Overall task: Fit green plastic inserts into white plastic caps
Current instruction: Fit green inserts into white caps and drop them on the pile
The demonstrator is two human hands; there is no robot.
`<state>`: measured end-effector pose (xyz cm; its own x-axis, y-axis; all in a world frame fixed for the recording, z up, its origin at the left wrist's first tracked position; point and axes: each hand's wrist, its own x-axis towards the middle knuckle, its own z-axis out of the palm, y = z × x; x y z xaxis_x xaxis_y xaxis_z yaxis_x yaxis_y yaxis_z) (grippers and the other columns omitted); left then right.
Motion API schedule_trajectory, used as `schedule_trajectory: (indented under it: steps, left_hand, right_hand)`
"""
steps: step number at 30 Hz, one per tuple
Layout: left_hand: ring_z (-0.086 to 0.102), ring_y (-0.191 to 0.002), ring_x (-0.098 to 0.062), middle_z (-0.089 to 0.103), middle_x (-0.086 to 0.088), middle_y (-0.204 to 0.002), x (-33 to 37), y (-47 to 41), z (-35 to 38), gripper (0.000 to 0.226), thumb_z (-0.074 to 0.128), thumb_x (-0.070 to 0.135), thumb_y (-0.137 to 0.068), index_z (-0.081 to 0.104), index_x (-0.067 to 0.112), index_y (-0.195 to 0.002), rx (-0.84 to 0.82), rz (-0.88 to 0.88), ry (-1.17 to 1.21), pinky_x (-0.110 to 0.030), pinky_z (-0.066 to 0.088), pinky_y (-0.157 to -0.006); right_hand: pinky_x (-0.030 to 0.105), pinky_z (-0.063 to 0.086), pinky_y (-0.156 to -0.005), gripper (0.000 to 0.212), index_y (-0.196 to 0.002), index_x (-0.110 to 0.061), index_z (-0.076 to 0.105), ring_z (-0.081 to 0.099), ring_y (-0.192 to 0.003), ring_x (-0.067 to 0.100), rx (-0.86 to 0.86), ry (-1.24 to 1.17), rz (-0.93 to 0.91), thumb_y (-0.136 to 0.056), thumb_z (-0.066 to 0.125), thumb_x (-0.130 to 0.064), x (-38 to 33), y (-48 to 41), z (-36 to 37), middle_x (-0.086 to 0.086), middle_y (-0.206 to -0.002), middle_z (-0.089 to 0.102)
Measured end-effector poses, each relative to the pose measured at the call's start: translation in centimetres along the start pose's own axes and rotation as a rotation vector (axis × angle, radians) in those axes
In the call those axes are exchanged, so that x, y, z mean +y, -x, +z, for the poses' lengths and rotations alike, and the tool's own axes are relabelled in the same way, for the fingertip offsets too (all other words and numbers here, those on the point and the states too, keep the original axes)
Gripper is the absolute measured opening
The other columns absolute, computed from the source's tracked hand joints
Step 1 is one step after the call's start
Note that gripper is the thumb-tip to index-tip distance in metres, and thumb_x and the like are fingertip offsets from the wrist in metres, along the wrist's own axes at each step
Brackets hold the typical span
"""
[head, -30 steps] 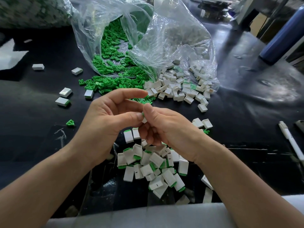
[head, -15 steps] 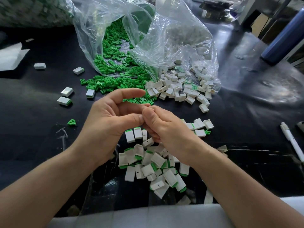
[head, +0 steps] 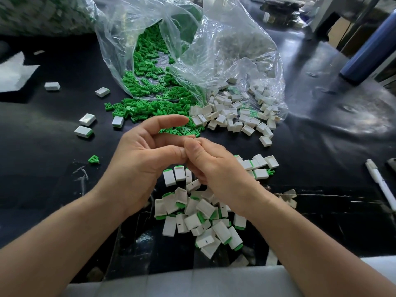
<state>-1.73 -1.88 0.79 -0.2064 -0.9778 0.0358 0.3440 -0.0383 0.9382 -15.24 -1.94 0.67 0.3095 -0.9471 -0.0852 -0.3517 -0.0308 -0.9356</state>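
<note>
My left hand (head: pixel 145 157) and my right hand (head: pixel 216 168) meet thumb to thumb above the black table. They pinch a small white cap that the fingertips hide almost entirely. My left index finger arches over the pinch and my right fingers curl under it. Loose green inserts (head: pixel 154 110) spill from a clear bag (head: pixel 225 50) beyond my hands. Empty white caps (head: pixel 233 118) lie heaped to the right of them. A pile of caps fitted with green inserts (head: pixel 199 213) lies under my wrists.
Stray caps (head: pixel 86 120) and a single green insert (head: pixel 93 159) lie at the left. A white pen (head: pixel 381 185) is at the right edge, a blue bottle (head: pixel 368 52) at the far right. White paper (head: pixel 12 73) lies far left. A grey padded table edge (head: pixel 192 281) runs nearest me.
The white piece that showed between my thumbs a second ago is now covered by my fingertips. Both hands have stayed close together over the finished pile.
</note>
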Motion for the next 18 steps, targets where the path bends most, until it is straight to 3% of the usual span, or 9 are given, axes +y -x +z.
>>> schedule_trajectory:
  steps: [6,9,12,16,18]
  left_hand:
    - [0.068,-0.065,-0.026,0.071,-0.012,-0.074,0.0,-0.2,-0.3,0.041,0.061,-0.002,-0.063,0.061,0.009,-0.103,-0.009,-0.029,0.019,-0.032,0.056,-0.060]
    - [0.069,-0.065,-0.023,0.072,-0.009,-0.076,0.0,-0.3,-0.3,0.043,0.064,0.003,-0.063,0.060,0.010,-0.105,0.007,-0.043,-0.004,-0.033,0.057,-0.062]
    - [0.071,-0.068,-0.018,0.074,-0.007,-0.078,0.0,-0.3,-0.2,0.042,0.064,0.005,-0.063,0.059,0.013,-0.104,0.026,-0.039,-0.028,-0.025,0.055,-0.063]
    - [0.070,-0.068,-0.014,0.074,-0.007,-0.076,0.2,-0.2,-0.2,0.054,0.075,-0.004,-0.054,0.060,0.014,-0.102,0.029,-0.028,-0.073,-0.019,0.053,-0.060]
    - [0.070,-0.067,-0.013,0.074,-0.006,-0.074,0.3,0.0,0.0,0.047,0.072,0.005,-0.056,0.061,0.015,-0.100,-0.001,-0.001,-0.143,-0.017,0.052,-0.060]
  right_hand:
    - [0.023,0.027,-0.057,0.050,-0.101,-0.005,0.064,0.037,-0.054,0.003,-0.014,-0.009,-0.017,-0.098,0.030,-0.042,0.0,-0.1,-0.3,-0.014,-0.053,0.041]
    - [0.020,0.027,-0.052,0.059,-0.066,-0.014,0.060,0.036,-0.046,0.001,-0.006,-0.055,0.007,-0.085,0.026,-0.059,-0.2,-0.1,-0.6,-0.014,-0.046,0.042]
    - [0.019,0.030,-0.053,0.078,-0.068,0.001,0.062,0.040,-0.042,0.000,0.058,-0.028,0.037,-0.073,0.024,-0.067,-0.2,-0.2,-1.5,-0.009,-0.046,0.046]
    - [0.020,0.029,-0.055,0.052,-0.064,-0.015,0.062,0.041,-0.042,-0.002,0.195,-0.021,0.042,-0.089,0.037,-0.052,0.0,-0.7,-2.8,-0.010,-0.047,0.046]
    - [0.025,0.032,-0.055,0.044,-0.068,-0.010,0.062,0.041,-0.046,0.002,0.288,0.086,0.040,-0.092,0.045,-0.042,0.5,-1.1,-3.4,-0.008,-0.051,0.047]
